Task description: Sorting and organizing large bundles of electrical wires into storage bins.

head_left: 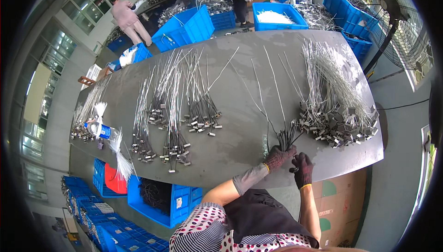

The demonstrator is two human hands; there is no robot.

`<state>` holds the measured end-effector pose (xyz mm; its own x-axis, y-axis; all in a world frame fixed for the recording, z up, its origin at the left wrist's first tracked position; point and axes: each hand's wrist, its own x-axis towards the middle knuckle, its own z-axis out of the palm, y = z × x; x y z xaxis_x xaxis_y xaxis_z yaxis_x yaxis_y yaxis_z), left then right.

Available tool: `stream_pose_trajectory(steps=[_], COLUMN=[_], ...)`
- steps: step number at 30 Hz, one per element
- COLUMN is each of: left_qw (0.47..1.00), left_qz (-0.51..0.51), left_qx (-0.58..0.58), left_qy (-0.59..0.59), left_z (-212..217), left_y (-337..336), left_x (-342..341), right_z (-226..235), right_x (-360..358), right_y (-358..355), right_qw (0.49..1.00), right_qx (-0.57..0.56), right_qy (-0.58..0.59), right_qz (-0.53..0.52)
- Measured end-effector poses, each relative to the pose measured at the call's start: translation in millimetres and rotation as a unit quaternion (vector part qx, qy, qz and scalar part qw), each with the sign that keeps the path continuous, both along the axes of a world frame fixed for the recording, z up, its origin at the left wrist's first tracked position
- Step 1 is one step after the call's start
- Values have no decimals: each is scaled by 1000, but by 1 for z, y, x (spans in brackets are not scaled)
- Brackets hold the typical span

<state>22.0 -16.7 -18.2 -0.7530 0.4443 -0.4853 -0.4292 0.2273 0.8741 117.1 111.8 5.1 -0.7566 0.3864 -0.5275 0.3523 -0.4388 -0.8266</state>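
At the table's near edge my left hand [278, 156], in a dark red-and-grey glove, is closed around a bunch of black cables [287, 134]. Their dark ends fan upward from the fist, and a few thin pale wires reach away across the table. Close on its right, my right hand [302, 170], gloved too, has its fingers curled together; whatever they pinch is too small to make out. To the right lies a large heap of cables [339, 125] with small metal connectors facing me and silvery wires pointing away. Several smaller cable bundles [173, 148] lie left of centre.
The grey metal table [240, 95] carries a plastic bottle [104, 131] and white cable ties [121, 159] at the left. Blue crates [184, 28] stand beyond it; another blue crate [154, 201] stands below. A fan [392, 9] is at far right. Other people [129, 18] stand at the back.
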Motion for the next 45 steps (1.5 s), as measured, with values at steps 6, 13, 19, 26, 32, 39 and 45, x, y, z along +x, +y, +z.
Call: stream_pose_trajectory(steps=[6, 13, 19, 26, 32, 39, 45], left_qw=[987, 997, 939, 863, 882, 982, 982], left_qz=[-70, 41, -36, -98, 5, 174, 46], left_qx=[-25, 37, -309, -431, -344, -7, 95], left_qy=[144, 60, 149, 245, 323, -67, -160], left_z=[-28, -7, 19, 9, -18, 17, 3], left_y=[2, -5, -33, -65, -88, -56, 1], left_x=[-1, -37, -38, -50, -60, -39, -1], right_z=[12, -12, -10, -9, -23, -43, -7], right_x=[-44, -93, -130, -122, -66, -17, 21], right_y=[1, 10, 56, 49, 52, 46, 32], right_qw=[900, 910, 756, 766, 767, 957, 982], right_qx=[355, 351, 624, 608, 587, 251, 168], right_qy=[132, -4, -163, -174, -194, -130, -14], right_qz=[214, 219, 111, 118, 171, -66, -89])
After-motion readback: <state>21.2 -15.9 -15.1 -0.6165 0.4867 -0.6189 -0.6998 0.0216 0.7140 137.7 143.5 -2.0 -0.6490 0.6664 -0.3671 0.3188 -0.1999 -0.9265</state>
